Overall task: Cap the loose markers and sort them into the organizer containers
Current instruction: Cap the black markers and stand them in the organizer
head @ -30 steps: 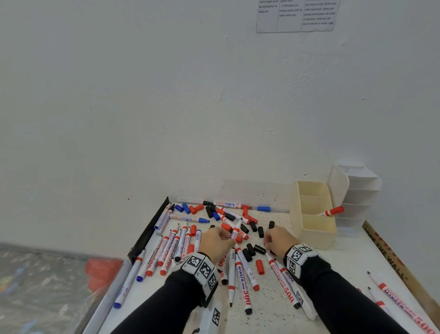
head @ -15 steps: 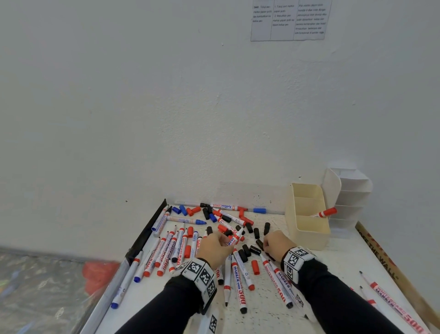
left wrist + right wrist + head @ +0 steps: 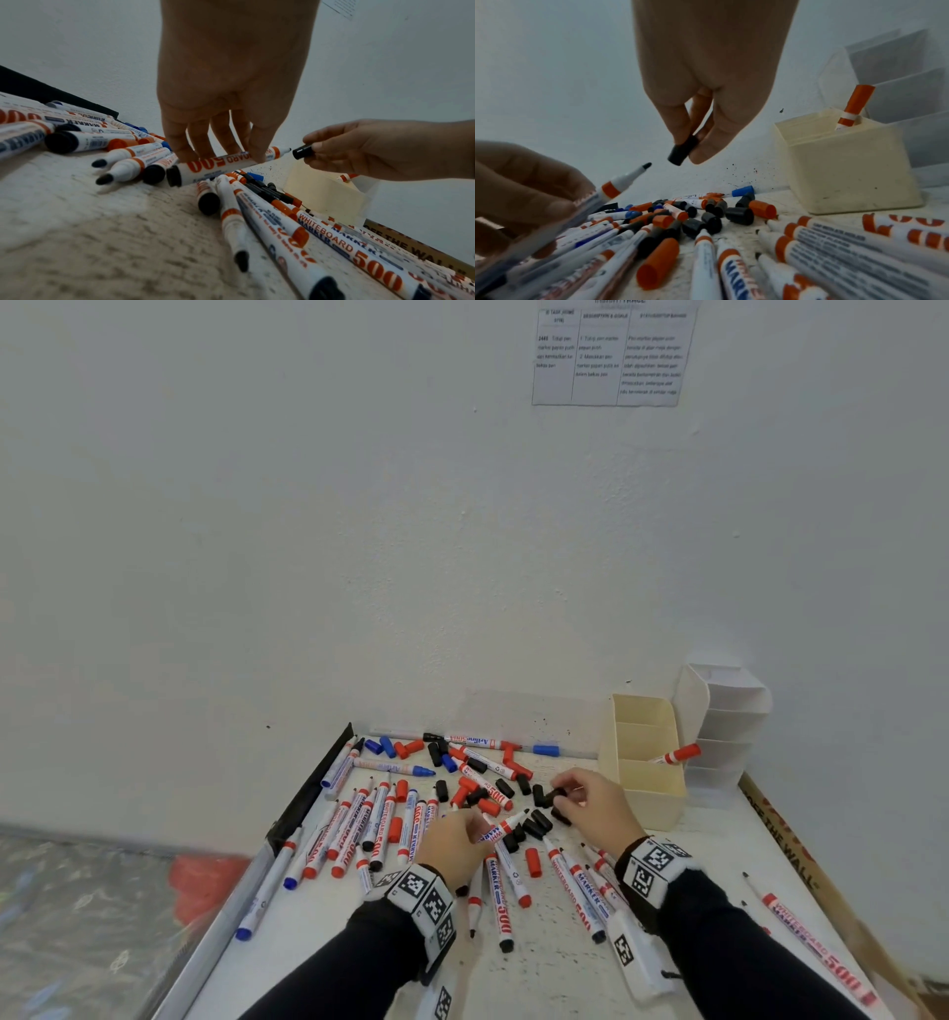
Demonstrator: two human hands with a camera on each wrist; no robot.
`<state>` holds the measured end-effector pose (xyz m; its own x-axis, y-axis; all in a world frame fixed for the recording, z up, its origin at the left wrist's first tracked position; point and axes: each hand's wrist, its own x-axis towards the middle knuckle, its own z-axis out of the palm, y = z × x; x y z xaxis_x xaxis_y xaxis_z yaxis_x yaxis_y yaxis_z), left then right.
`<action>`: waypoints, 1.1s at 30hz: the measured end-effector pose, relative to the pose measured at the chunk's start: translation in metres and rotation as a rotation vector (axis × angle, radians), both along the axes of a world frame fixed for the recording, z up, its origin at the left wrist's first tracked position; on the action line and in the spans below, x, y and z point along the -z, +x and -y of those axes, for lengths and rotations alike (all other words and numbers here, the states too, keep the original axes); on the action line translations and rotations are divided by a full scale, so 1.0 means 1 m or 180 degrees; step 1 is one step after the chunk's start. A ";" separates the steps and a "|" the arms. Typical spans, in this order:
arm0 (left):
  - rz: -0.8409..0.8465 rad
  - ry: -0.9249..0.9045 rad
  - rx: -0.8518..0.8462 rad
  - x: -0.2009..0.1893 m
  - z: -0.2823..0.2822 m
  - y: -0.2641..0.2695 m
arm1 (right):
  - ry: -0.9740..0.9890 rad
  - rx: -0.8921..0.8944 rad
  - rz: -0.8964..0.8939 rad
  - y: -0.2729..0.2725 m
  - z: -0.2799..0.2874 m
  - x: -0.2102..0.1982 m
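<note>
My left hand (image 3: 454, 845) grips an uncapped black-tipped whiteboard marker (image 3: 226, 162), lifted off the table with its tip (image 3: 646, 165) pointing right. My right hand (image 3: 590, 801) pinches a black cap (image 3: 681, 151) between thumb and fingers, its open end a short way from the marker's tip, apart from it. Many loose markers (image 3: 506, 891) and red, black and blue caps (image 3: 534, 821) lie scattered on the white table (image 3: 308, 942). The cream organizer (image 3: 644, 793) at the right holds one red-capped marker (image 3: 678, 755). A white tiered organizer (image 3: 724, 726) stands behind it.
A wall closes the table's far side, with a printed sheet (image 3: 613, 354) taped high up. A black strip (image 3: 313, 788) edges the table's left side. A cardboard strip (image 3: 801, 860) with lettering runs along the right edge. Two more markers (image 3: 816, 942) lie at the near right.
Both hands rose from the pile: the left lifted a marker, the right picked up a black cap and brought it close to the marker's tip. My head view tilted slightly.
</note>
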<state>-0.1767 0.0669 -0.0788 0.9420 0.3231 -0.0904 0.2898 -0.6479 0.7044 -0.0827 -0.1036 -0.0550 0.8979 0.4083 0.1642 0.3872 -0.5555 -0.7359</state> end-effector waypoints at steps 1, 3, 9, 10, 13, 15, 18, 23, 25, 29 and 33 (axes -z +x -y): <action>-0.0005 0.0006 0.0026 0.000 0.001 -0.002 | 0.0051 -0.0092 -0.0103 -0.005 0.001 0.001; 0.0005 0.0040 0.0081 0.000 0.003 -0.005 | 0.0104 -0.0215 -0.0276 -0.014 0.004 0.005; -0.0081 0.0217 0.0379 0.000 0.015 -0.017 | 0.0431 -0.0183 -0.0537 -0.037 0.020 0.014; -0.0101 0.0222 0.0415 0.000 0.018 -0.020 | 0.0486 -0.0176 -0.0566 -0.041 0.023 0.015; -0.0094 0.0215 0.0488 -0.002 0.025 -0.027 | 0.0490 -0.0212 -0.0605 -0.051 0.029 0.016; -0.0049 0.0208 0.0521 -0.004 0.030 -0.029 | 0.0386 -0.0212 -0.0574 -0.056 0.032 0.016; -0.0045 0.0116 0.0686 -0.006 0.037 -0.032 | 0.0434 -0.0112 -0.0587 -0.061 0.033 0.017; 0.0415 -0.0143 0.0891 -0.010 0.047 -0.040 | 0.0006 0.0075 -0.0701 -0.068 0.030 0.011; 0.0517 0.0016 0.0949 -0.012 0.052 -0.041 | -0.0032 0.0212 -0.0735 -0.069 0.030 0.010; 0.0529 0.0460 0.0921 -0.016 0.061 -0.040 | 0.0067 0.0377 -0.0696 -0.068 0.028 0.007; 0.0487 0.0111 0.0923 -0.022 0.070 -0.036 | 0.0323 0.0376 -0.0637 -0.063 0.027 0.001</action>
<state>-0.2131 -0.0032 -0.0573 0.9970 0.0399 0.0656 -0.0176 -0.7124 0.7015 -0.1461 -0.1308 -0.0557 0.9572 0.2892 0.0132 0.1650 -0.5076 -0.8457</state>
